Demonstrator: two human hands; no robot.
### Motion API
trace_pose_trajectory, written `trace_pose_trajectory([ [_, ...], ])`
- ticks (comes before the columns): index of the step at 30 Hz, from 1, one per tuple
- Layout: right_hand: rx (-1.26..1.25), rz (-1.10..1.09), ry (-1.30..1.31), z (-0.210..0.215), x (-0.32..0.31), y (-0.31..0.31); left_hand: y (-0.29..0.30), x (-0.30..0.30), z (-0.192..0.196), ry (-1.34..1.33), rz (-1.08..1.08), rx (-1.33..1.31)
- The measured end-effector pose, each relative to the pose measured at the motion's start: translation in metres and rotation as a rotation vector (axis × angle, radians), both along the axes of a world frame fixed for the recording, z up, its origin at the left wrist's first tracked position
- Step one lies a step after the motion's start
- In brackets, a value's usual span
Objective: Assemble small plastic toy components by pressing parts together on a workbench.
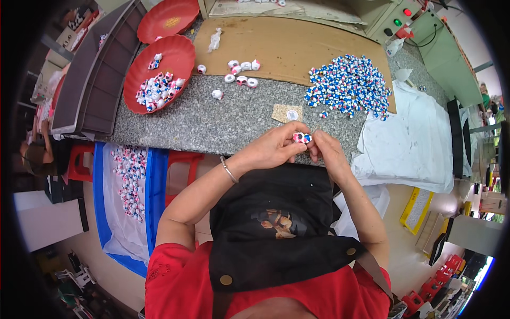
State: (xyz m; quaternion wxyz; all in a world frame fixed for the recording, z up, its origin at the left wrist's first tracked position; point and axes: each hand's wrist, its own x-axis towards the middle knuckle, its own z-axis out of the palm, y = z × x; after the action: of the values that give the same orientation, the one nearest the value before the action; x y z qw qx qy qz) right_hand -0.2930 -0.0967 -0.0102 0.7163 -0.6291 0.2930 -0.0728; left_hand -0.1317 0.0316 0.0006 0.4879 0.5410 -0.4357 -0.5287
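Note:
At the table's near edge, both hands meet around a small white, pink and blue toy figure (300,137). My left hand (274,146), with a bangle at the wrist, pinches its white-and-pink end. The fingers of my right hand (330,150) close on its blue end. Just beyond them lies a tan card (282,113) with a round white spot. Farther right spreads a heap of small blue-and-white toy pieces (348,85). Several white toy heads (245,66), some with dark openings, sit left of centre, and one lone white head (217,94) lies nearer.
At left, a scalloped red tray (129,87) holds finished-looking figures; another red tray (159,21) is behind it. A grey crate (87,87) stands beside them. Below the table is a blue bin (101,207) with many figures. White sheeting (406,143) covers the right side.

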Motion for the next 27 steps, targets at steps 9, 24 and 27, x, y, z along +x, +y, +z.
trace_pose_trajectory([
  [9,-0.294,-0.143,-0.325,0.003,-0.015,0.014,-0.014,-0.008,-0.019,0.357,-0.017,-0.06],
  [24,-0.313,-0.323,-0.37,0.005,-0.033,0.005,-0.047,-0.041,-0.012,0.297,0.166,-0.231],
  [27,-0.38,-0.372,-0.315,0.017,-0.043,-0.014,-0.065,-0.053,0.003,0.158,0.127,-0.308],
])
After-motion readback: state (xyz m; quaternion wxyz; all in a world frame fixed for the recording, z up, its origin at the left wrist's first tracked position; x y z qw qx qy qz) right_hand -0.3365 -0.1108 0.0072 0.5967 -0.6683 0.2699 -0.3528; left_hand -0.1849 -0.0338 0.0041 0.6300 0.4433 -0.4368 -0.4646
